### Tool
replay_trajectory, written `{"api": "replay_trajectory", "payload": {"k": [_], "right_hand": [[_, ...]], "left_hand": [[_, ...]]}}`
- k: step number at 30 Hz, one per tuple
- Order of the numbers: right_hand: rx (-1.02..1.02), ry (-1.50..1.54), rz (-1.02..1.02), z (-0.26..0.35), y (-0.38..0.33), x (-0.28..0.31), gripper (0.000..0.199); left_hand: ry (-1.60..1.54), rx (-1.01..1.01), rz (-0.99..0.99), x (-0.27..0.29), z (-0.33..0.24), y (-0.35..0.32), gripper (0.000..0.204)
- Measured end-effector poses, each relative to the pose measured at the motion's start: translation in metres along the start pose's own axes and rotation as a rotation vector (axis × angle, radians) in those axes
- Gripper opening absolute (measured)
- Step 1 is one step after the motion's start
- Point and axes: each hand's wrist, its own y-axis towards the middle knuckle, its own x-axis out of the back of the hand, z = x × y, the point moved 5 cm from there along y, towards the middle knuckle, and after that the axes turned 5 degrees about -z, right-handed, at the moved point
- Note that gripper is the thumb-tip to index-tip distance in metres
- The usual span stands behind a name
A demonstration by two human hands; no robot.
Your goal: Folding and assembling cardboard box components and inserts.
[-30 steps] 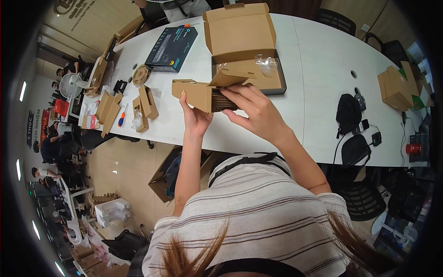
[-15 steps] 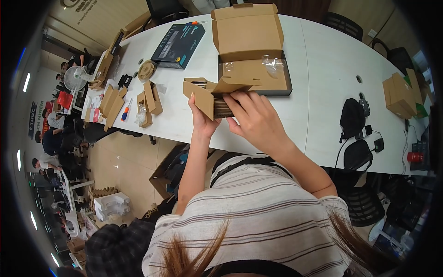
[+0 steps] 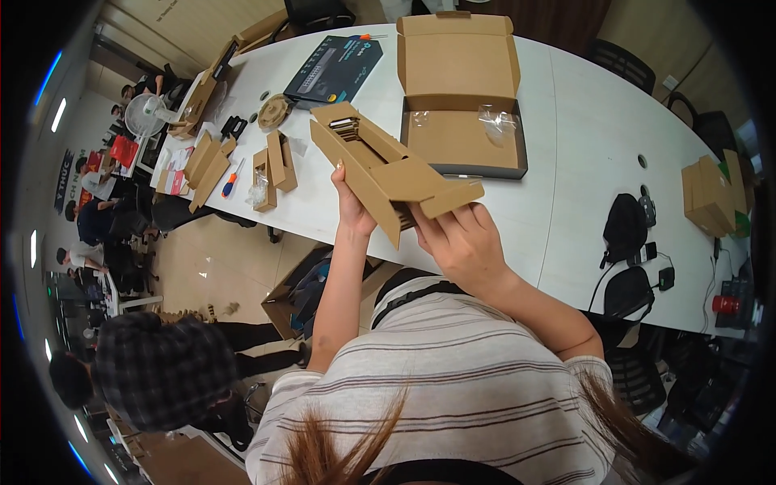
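A folded brown cardboard insert (image 3: 364, 166) is held up over the near edge of the table, tilted, with its flaps spread and a hollow showing. Inside its far end are several thin stacked edges, too small to name. My left hand (image 3: 353, 204) is closed around the left side, thumb up along the outer wall. Under a raised flap at the near right end sits my right hand (image 3: 469, 249), its fingers bent and their tips hidden by the cardboard. Beyond stands an open brown-lined box (image 3: 457, 133), its lid raised and a clear plastic bag (image 3: 496, 125) inside.
A dark printed box (image 3: 333, 71) lies far left, near a tape roll (image 3: 275, 111). Small opened cartons (image 3: 281, 162) and a screwdriver (image 3: 232, 179) are closer. At right are a black pouch (image 3: 625, 226), cables and brown boxes (image 3: 708, 194). Behind me, left, is a person in plaid (image 3: 166, 368).
The cardboard insert has turned and tilted, so its hollow and long side now show. My right hand has shifted slightly down and right under the flap. The person in plaid has moved.
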Motion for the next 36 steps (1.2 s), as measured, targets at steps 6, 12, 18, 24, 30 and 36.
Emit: {"api": "replay_trajectory", "payload": {"k": [6,12,18,24,30,36], "right_hand": [[0.240,0.111,-0.152,0.002,-0.021,-0.015,0.024],[0.033,0.596,0.004,-0.005,-0.043,0.003,0.014],[-0.246,0.599,-0.195,-0.028,0.025,0.023,0.009],[-0.337,0.720,0.722,-0.052,0.035,-0.039,0.021],[-0.385,0.886,0.813,-0.056,0.025,-0.055,0.023],[-0.627,1.007,0.764,-0.054,0.021,-0.059,0.023]], "left_hand": [[0.013,0.022,0.220,-0.046,-0.006,-0.003,0.081],[0.353,-0.250,-0.185,-0.005,-0.011,-0.005,0.089],[0.673,-0.357,-0.093,0.035,0.031,-0.001,0.091],[0.786,-0.217,0.205,-0.045,0.050,-0.029,0.078],[0.889,-0.498,0.264,-0.050,0.044,-0.032,0.101],[0.930,-0.472,0.179,-0.022,0.051,-0.037,0.083]]}}
